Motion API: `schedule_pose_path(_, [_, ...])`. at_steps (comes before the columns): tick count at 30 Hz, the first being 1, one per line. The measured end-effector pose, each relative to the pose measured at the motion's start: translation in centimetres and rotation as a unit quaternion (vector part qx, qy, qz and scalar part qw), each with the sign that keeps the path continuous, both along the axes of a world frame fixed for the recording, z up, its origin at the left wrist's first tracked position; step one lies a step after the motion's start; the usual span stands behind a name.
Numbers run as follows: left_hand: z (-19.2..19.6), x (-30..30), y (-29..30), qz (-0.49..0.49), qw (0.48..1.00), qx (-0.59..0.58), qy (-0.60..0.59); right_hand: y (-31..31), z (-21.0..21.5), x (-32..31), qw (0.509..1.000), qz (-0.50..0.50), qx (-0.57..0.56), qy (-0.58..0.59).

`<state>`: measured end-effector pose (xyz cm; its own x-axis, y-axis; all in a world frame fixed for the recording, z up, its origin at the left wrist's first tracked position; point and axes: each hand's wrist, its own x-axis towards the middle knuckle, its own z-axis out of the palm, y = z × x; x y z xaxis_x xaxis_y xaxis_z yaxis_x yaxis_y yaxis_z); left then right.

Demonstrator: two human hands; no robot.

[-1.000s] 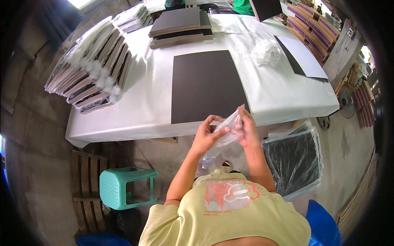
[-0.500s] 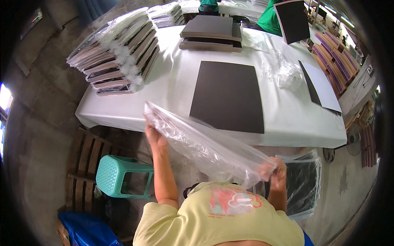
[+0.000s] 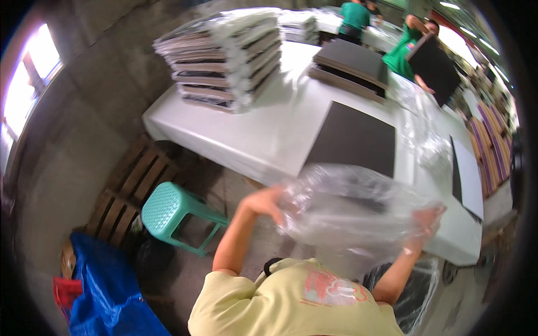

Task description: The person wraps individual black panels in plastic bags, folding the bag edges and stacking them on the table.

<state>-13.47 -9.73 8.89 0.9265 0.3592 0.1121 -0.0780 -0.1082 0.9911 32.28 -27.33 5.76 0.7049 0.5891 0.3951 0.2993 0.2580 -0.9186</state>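
Note:
A clear plastic bag is stretched between my hands in front of the table edge, blurred by motion. My left hand is closed on its left end. At its right end my right hand grips the film, with fingers partly seen through plastic. Behind the bag, a dark flat panel lies on the white-covered table; the bag overlaps its near edge.
Plastic-wrapped panels are stacked at the far left, unwrapped dark panels at the back. Loose plastic lies right. A green stool stands left; a wrapped panel leans below the table. A co-worker holds a dark board.
The bag has gone from a narrow slanting strip to a wider, puffed-out sheet. Both hands have moved right, and my view has turned left and tilted. The co-worker's board is lower.

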Motion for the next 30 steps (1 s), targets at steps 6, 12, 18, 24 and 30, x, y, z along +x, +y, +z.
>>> schedule_pose_path(6, [1.2,1.5,-2.5,0.14,0.964,-0.09,-0.206,3.3,2.2,-4.8,0.976,0.185,-0.085,0.08])
schedule_pose_path(12, [7.4,2.1,-1.8,-0.028,0.7,-0.378,-0.605,3.5,0.9,-12.1,0.889,0.354,-0.285,-0.05])
schedule_pose_path(18, [-5.2,4.9,-4.5,-0.187,0.948,-0.203,-0.156,4.7,1.1,-14.8,0.844,0.42,-0.322,-0.084])
schedule_pose_path(24, [4.4,0.9,-1.7,0.01,0.701,-0.341,-0.626,4.3,0.7,-14.6,0.837,0.421,-0.341,-0.076])
schedule_pose_path(30, [-6.7,3.4,-3.8,0.063,0.932,-0.293,-0.203,4.8,0.6,-16.3,0.804,0.476,-0.345,-0.086])
